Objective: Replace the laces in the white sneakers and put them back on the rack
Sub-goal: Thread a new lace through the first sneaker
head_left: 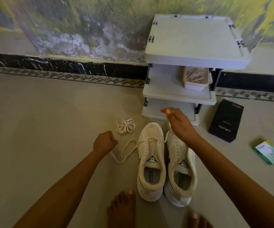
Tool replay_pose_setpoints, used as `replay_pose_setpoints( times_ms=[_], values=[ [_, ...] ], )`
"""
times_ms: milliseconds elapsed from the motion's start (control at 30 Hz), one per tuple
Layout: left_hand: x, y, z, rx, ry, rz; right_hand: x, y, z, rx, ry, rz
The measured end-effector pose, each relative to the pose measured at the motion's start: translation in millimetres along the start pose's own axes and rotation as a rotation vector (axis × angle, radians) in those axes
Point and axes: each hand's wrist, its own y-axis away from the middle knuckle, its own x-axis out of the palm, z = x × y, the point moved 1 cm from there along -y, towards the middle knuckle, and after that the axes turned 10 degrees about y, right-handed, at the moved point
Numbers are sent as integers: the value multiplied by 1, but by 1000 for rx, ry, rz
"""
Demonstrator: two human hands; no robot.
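White sneakers (180, 155) side by side on floor (50, 112), toes toward rack (197, 38), just before its lowest shelf. Left hand (104, 142) closed in fist on one end of lace (128, 150). Spare lace (125, 125) bundled just beyond. Lace passes lowest eyelets of left-side sneaker (150, 139); other one appears unlaced. Right hand (179, 125) pinches other end, raised. Step, as I judge: lacing only begun. Next move: make ends equal, cross them, feed into next eyelets.

I read the sneakers (151, 145) as white with black tongue logos, the laces (125, 128) cream, the rack (197, 38) pale grey, the box (226, 123) black with white lettering, the carton (268, 152) green and white, the skirting (67, 65) black, white-streaked.
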Motion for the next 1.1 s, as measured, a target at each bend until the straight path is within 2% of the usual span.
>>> replay_pose_setpoints(
  times_ms=[133, 233, 333, 500, 733, 933, 1100],
  values=[
    [-49, 3, -60, 189, 331, -87, -31, -7, 31, -31, -152, 3],
    [-92, 15, -112, 303, 528, -35, -52, -14, 57, 65, -130, 2],
    [-129, 33, -161, 372, 714, 22, -75, -18, 85, 137, -266, 41],
    [-182, 70, -227, 458, 908, -29, -119, -16, 144, -14, -323, -77],
    [-268, 129, -302, 695, 931, -183, -177, -7, 224, -326, -326, -233],
    [-299, 166, -332, 834, 950, -227, -213, 3, 271, -428, -354, -330],
    [-305, 177, -335, 843, 994, -277, -215, 11, 289, -438, -291, -365]
  ],
)
